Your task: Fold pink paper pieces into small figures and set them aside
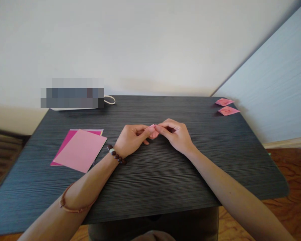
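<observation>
Between my two hands, above the middle of the dark table [150,187], is a small folded piece of pink paper [154,133]. My left hand [132,139] pinches its left side between thumb and fingers. On the other side, my right hand [175,134] grips the upper right edge with thumb and forefinger. Most of the paper is hidden behind my fingertips, so its full shape does not show. A beaded bracelet circles my left wrist.
Flat pink paper sheets [80,150] lie at the left, a light one over a darker one. Two folded pink paper pieces [228,110] sit at the far right corner. A blurred-out object with a white cord loop [110,99] stands at the back left, by the wall.
</observation>
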Demonstrator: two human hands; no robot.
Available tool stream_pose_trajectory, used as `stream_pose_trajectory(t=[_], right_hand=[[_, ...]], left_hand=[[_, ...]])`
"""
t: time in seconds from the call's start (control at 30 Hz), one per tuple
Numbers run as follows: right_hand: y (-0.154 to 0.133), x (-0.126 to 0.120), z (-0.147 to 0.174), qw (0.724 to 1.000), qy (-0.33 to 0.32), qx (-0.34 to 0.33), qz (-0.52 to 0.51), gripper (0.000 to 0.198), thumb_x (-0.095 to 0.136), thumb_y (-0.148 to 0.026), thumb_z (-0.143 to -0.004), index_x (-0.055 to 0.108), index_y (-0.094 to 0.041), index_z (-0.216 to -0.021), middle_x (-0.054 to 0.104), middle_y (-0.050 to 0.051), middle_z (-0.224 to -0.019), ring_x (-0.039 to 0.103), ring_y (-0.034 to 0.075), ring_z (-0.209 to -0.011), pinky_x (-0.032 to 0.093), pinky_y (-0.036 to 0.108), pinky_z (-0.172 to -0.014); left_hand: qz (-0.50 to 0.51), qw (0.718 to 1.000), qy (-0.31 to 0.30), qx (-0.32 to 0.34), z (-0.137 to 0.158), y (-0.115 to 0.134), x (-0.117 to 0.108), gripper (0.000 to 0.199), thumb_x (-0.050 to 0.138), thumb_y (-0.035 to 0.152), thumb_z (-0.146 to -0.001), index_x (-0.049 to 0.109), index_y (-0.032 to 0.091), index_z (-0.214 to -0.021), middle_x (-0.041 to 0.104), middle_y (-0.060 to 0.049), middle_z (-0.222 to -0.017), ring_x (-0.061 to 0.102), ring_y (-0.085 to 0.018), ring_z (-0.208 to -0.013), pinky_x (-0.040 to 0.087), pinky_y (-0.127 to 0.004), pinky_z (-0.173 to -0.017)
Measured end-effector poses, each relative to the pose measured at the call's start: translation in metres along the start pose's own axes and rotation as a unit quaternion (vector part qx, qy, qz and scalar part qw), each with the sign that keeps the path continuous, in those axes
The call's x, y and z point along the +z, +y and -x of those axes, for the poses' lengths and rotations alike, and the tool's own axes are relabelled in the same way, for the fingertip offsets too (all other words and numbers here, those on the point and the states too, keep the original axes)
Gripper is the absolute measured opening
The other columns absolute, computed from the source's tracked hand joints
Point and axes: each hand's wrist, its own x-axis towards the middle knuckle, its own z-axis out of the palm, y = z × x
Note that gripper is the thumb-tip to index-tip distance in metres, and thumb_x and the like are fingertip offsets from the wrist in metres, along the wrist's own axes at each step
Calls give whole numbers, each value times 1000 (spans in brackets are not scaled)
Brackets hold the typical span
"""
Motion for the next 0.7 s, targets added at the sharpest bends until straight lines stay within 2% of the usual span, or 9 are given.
stream_pose_trajectory(t=[0.13,0.23,0.4,0.6,0.7], right_hand=[[-1,0,1,999,11,-21,41,20,59,-39,-82,70,-23,-78,63,0,-71,54,11,-63,41,27,-59],[-3,-1,0,998,-11,-29,58,23,55,-39,-85,70,-23,-80,63,0,-72,53,11,-63,41,26,-59],[-2,-5,-1,991,-34,-77,101,17,58,-36,-84,68,-23,-87,60,-1,-70,50,10,-60,41,25,-59],[-4,-2,-1,983,-52,-124,124,15,56,-33,-85,65,-21,-84,64,2,-82,56,14,-76,45,28,-72],[-5,-2,-1,985,-42,-115,122,16,55,-32,-86,66,-21,-83,64,1,-80,57,13,-73,44,27,-69]], left_hand=[[-85,996,18,38,1,2,-1,37,49,44,-86,71,16,-79,71,-2,-73,63,-12,-63,51,-21,-59],[-167,982,48,74,2,3,-2,36,49,42,-87,70,16,-74,69,-1,-67,62,-12,-62,49,-21,-59],[-128,985,62,94,2,1,-1,26,54,38,-85,66,17,-94,71,-3,-84,65,-15,-78,50,-23,-66],[-151,979,71,120,0,-4,-4,21,56,35,-84,68,18,-85,69,-4,-89,63,-15,-80,49,-22,-62],[-161,974,100,127,0,-5,-3,19,56,32,-84,69,19,-83,69,-3,-85,63,-14,-77,48,-22,-62]])
